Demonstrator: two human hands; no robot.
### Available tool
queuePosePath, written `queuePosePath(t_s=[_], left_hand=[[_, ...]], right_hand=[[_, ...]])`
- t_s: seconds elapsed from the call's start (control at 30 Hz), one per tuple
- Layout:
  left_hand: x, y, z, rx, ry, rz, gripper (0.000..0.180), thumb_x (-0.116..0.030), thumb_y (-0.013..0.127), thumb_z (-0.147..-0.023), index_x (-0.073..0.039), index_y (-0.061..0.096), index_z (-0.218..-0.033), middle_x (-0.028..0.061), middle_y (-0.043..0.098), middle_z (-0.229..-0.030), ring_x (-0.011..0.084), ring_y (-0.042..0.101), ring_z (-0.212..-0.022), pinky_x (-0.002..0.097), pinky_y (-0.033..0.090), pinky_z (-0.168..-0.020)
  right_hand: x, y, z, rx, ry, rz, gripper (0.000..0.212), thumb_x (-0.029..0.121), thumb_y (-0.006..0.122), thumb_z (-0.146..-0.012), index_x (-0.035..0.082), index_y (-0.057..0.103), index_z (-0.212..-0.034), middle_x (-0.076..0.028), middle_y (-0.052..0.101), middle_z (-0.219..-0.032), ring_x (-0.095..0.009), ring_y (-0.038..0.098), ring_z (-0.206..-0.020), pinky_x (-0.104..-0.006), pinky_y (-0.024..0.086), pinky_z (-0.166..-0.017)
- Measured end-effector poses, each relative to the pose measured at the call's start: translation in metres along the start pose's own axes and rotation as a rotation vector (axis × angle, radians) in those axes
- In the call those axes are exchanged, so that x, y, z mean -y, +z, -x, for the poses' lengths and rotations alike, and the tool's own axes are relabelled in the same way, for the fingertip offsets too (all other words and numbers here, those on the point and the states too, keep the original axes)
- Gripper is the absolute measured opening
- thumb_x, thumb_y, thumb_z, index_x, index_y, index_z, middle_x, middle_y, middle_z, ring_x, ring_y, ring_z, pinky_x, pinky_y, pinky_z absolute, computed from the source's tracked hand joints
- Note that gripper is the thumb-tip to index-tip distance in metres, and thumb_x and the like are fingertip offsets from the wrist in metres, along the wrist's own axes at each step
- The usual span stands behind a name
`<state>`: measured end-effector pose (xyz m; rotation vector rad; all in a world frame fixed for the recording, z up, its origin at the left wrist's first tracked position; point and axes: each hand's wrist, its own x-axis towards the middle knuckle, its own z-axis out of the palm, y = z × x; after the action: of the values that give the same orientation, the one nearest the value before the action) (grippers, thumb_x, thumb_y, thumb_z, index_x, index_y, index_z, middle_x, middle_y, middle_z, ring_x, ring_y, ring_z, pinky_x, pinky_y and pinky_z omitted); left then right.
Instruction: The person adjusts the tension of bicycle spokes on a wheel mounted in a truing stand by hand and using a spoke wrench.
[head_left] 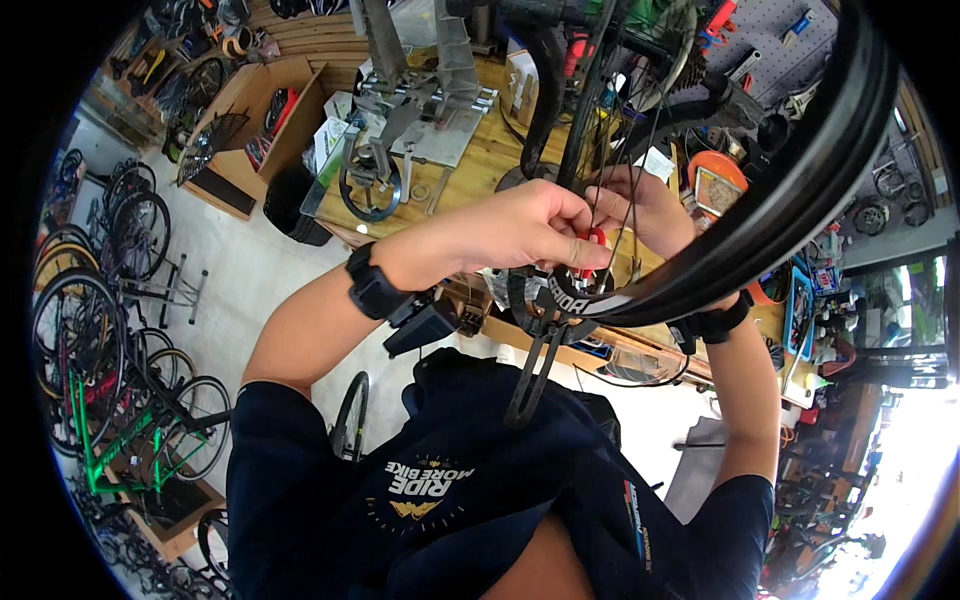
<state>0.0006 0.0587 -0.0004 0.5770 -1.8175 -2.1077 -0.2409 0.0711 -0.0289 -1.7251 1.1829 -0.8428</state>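
A black bicycle wheel (pixel 800 195) with thin spokes is upright in front of me, its rim sweeping from the upper right down to the middle. My left hand (pixel 540 228) reaches in from the left and pinches a small red spoke wrench (pixel 595 243) close to the rim's lower end. On the far side of the spokes, my right hand (pixel 650 210) has its fingers curled together at a spoke (pixel 632 205); the fingertips are partly hidden. A slotted dark metal arm of a truing stand (pixel 540 370) stands below the rim.
Behind the wheel is a wooden workbench (pixel 470 205) with a metal fixture (pixel 400 130) and an orange round tray (pixel 715 175). A blue bin (pixel 800 305) stands at the right. Cardboard boxes (pixel 250 130) and several parked bicycles (pixel 130 420) fill the left side.
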Motion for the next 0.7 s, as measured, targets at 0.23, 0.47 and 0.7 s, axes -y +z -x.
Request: queuePosePath(t_s=[0.23, 0.47, 0.7], left_hand=[[0.023, -0.011, -0.018, -0.185, -0.047, -0.42, 0.041, -0.034, 0.085, -0.073, -0.001, 0.062, -0.067, 0.0034, 0.06, -0.062, 0.0106, 0.054, -0.06, 0.0273, 0.039, -0.055], [0.013, -0.01, -0.013, -0.195, -0.024, -0.61, 0.038, -0.025, 0.081, -0.074, 0.007, 0.063, -0.083, 0.0107, 0.066, -0.072, 0.0163, 0.063, -0.068, 0.0303, 0.049, -0.063], [0.012, -0.046, -0.018, -0.352, 0.097, -0.344, 0.073, -0.048, 0.067, -0.09, 0.004, 0.043, -0.136, 0.019, 0.055, -0.128, 0.0238, 0.057, -0.114, 0.0326, 0.047, -0.095]], right_hand=[[0.063, 0.025, 0.025, -0.002, 0.4, -0.28, 0.029, 0.024, 0.059, -0.098, -0.002, 0.059, -0.109, -0.003, 0.063, -0.087, -0.011, 0.06, -0.076, -0.0254, 0.049, -0.07], [0.051, 0.037, 0.024, 0.075, 0.484, -0.081, 0.027, 0.027, 0.059, -0.099, 0.0, 0.061, -0.105, -0.001, 0.064, -0.081, -0.008, 0.059, -0.067, -0.0221, 0.047, -0.063], [0.029, 0.041, 0.021, -0.034, 0.439, -0.14, 0.028, 0.029, 0.06, -0.098, 0.002, 0.061, -0.091, -0.002, 0.061, -0.071, -0.009, 0.057, -0.059, -0.0225, 0.045, -0.055]])
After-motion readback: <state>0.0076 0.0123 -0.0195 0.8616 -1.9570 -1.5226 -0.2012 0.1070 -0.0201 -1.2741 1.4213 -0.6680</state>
